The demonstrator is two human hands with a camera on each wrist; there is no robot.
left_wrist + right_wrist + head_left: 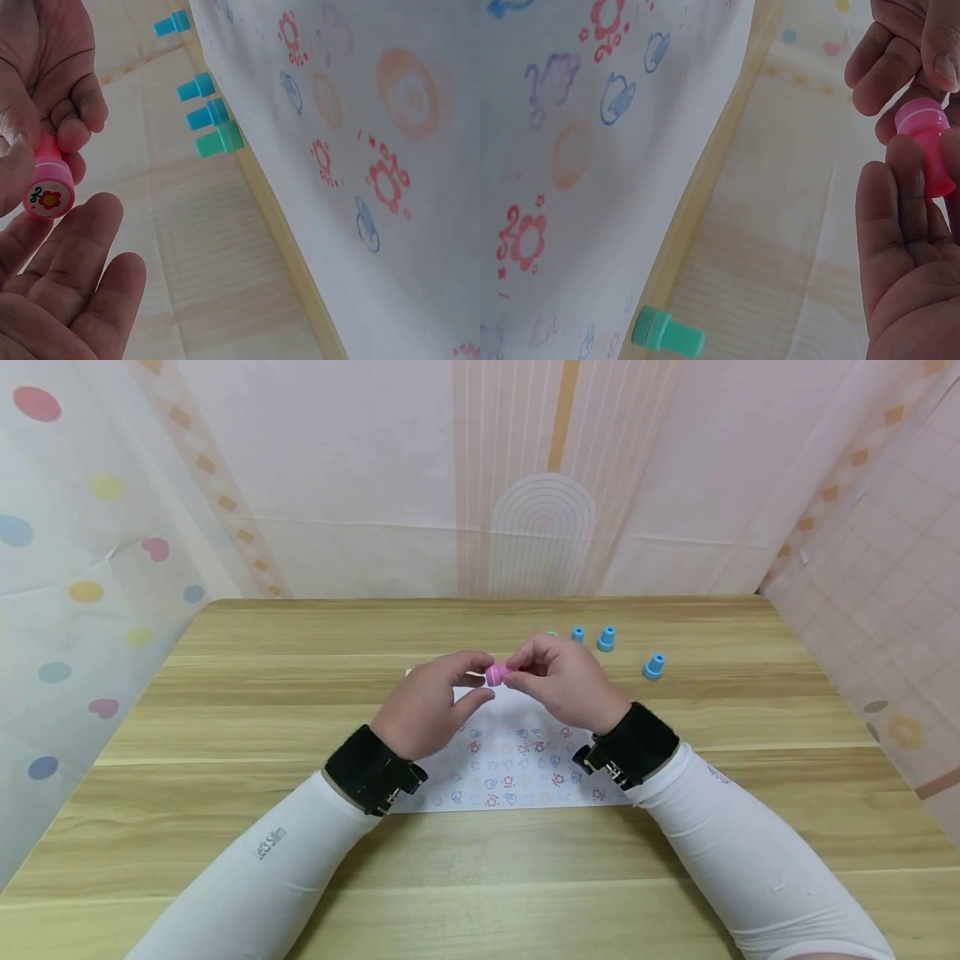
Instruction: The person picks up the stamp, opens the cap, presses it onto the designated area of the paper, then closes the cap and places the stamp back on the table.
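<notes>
A small pink stamp (496, 674) is held above the far edge of a white paper sheet (517, 768), between both hands. My left hand (453, 689) pinches it from the left with thumb and forefinger. From the right, my right hand (543, 672) grips it with curled fingers. In the left wrist view the pink stamp (49, 184) shows a red flower face, with the left hand (67, 292) below it and the right hand (52, 75) above. In the right wrist view the right hand (907, 277) lies along the pink stamp (924, 142), and the left hand (892, 60) touches its domed end.
The sheet (390, 112) carries several red, blue and orange prints. Beyond it on the wooden table (300, 635) stand three blue stamps (606, 638) and a green stamp (220, 139), close to the paper's edge. Patterned curtains wall in the table on three sides.
</notes>
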